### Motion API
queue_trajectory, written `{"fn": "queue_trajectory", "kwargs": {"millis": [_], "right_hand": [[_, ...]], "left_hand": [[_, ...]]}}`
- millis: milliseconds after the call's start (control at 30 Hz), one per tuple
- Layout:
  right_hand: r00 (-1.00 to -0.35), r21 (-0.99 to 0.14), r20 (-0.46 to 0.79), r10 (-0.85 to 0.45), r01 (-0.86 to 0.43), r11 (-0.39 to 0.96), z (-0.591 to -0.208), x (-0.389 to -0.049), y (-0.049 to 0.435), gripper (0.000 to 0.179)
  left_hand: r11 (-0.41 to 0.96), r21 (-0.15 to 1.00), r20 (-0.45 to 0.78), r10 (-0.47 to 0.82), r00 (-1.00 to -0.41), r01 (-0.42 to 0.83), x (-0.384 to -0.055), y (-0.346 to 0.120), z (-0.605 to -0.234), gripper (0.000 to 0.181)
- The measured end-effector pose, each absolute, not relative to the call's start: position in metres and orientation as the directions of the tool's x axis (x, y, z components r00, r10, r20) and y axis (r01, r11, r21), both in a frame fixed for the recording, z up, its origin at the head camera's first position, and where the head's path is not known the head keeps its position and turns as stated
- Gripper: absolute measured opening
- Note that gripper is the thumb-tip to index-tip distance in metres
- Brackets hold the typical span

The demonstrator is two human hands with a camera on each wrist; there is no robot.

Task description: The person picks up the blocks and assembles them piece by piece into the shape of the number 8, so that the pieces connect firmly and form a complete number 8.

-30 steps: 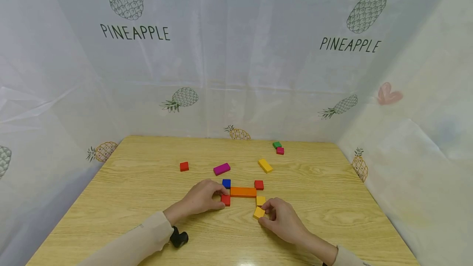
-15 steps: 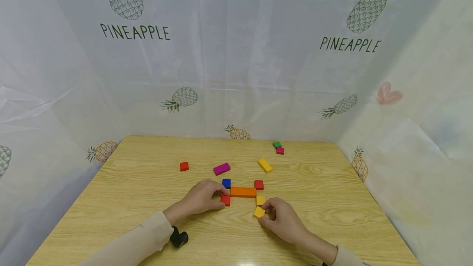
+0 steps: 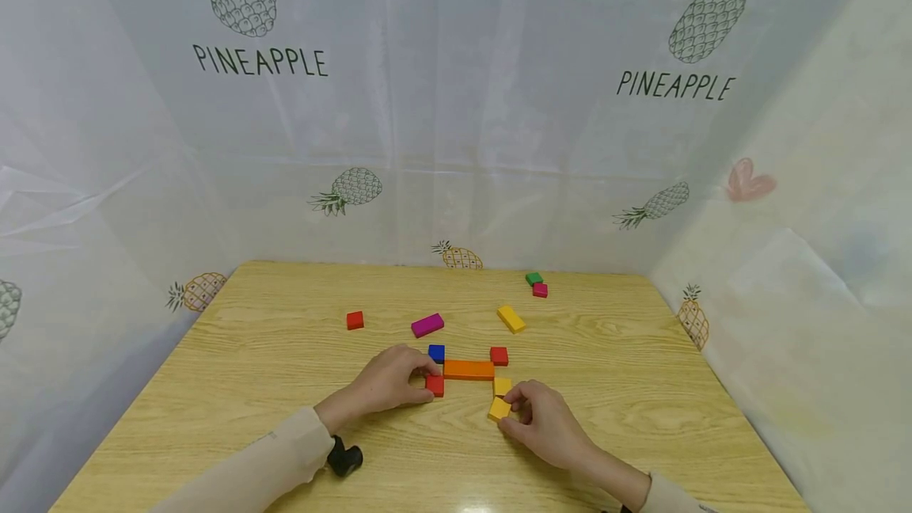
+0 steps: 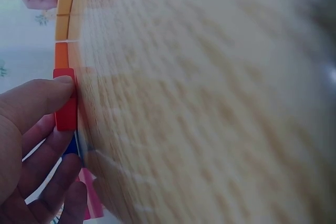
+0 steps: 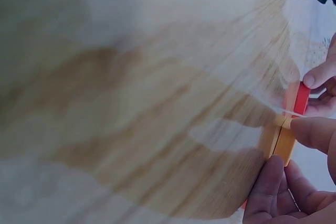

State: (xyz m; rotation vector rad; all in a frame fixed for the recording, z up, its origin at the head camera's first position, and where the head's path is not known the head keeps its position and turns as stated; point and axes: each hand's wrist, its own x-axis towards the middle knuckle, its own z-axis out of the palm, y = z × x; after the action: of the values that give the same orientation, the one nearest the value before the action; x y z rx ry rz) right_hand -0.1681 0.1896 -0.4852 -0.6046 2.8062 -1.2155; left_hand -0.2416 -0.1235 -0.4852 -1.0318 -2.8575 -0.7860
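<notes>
Your right fingers (image 5: pixel 314 132) pinch a yellow block (image 5: pixel 285 144) on the surface (image 5: pixel 157 103); beyond them, your left fingers (image 5: pixel 321 75) hold a red block (image 5: pixel 301 99).

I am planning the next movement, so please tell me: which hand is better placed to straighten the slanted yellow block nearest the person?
Probably the right hand: it pinches the slanted yellow block. The left hand is farther away, holding a red block.

Head view faces forward and down; wrist views, close along the table (image 3: pixel 606 370), share one red block (image 4: pixel 65 114).
</notes>
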Motion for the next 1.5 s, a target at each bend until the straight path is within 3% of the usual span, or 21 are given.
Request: {"fn": "queue_trajectory", "kwargs": {"millis": [600,1133,1500], "right_hand": [[-0.928,-0.707,0.126,-0.351,-0.332,0.624,-0.484,-0.167,0.191,0.026],[-0.930,-0.726,0.124,-0.346,-0.323,0.607,-0.486,-0.166,0.191,0.027],[-0.937,-0.729,0.114,-0.330,-0.305,0.613,-0.488,-0.167,0.190,0.028]], "left_hand": [[0.645,0.450,0.180,0.612,-0.770,0.618,-0.242,-0.125,-0.485,0.030],[0.702,0.556,0.183,0.419,-0.890,0.445,-0.252,-0.156,-0.474,0.035],[0.719,0.564,0.285,0.292,-0.913,0.406,-0.278,-0.199,-0.455,0.043]]}}
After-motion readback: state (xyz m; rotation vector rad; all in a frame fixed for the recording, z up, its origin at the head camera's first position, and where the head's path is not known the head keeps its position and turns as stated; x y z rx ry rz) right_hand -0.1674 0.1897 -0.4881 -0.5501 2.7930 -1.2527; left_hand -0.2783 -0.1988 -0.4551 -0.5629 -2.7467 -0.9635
